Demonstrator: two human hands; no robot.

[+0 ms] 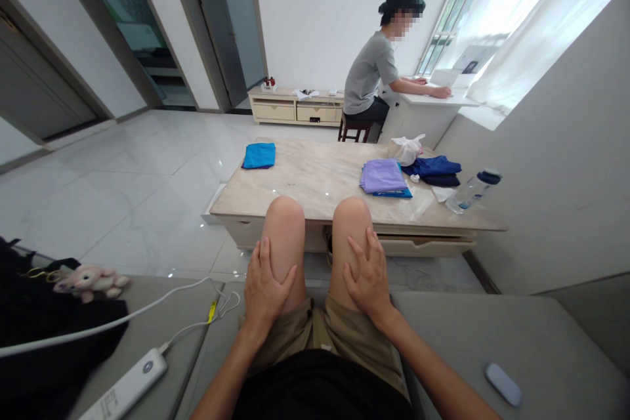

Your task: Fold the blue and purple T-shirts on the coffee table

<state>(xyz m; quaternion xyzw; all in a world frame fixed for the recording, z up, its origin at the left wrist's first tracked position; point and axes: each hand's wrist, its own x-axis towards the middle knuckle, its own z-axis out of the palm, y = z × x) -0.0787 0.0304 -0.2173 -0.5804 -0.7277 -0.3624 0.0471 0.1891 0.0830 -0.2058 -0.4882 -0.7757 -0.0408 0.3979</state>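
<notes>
The left hand (266, 289) rests on the left knee (285, 230) and the right hand (369, 272) on the right knee (350, 230), both above the hem of khaki shorts (319, 335). The fingers (264, 256) of each hand lie spread and open against the skin, gripping nothing. The person sits on a grey sofa (492, 335), with a pale oval remote (503, 384) lying to the right of the right forearm. To the left, a white power strip (128, 387) and its cable (108, 318) lie near a pink plush toy (88, 281) on a black cloth (49, 321). Just beyond the knees stands a marble surface (315, 177) carrying a blue cloth (258, 155), a lilac cloth (382, 176), a navy cloth (433, 167), a white plastic bag (406, 149) and a clear bottle (472, 191), which lies on its side near the edge. Farther off, another person (371, 69) sits on a stool at a white desk (433, 98), both hands on it.
</notes>
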